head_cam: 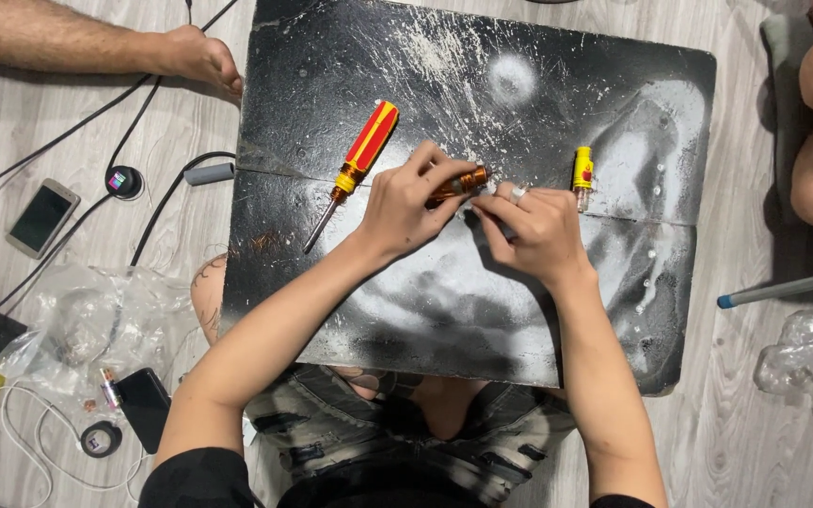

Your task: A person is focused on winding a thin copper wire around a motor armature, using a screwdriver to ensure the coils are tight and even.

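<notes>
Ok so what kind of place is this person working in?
Probably a room in a home, used as a makeshift floor workspace. A black board lies over the person's lap on pale wood-look flooring, with a red-and-yellow screwdriver on it, and cables, a phone and plastic bags scattered around.

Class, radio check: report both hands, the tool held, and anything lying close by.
Left hand grips amber tool. Right hand pinches at its tip. Red screwdriver left, yellow lighter right, both on black board.

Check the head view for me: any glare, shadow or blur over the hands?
Head view: sharp, evenly lit; soft shadows below the left hand and right hand; the amber tool stays readable; white smears on the black board are residue, not glare.
</notes>
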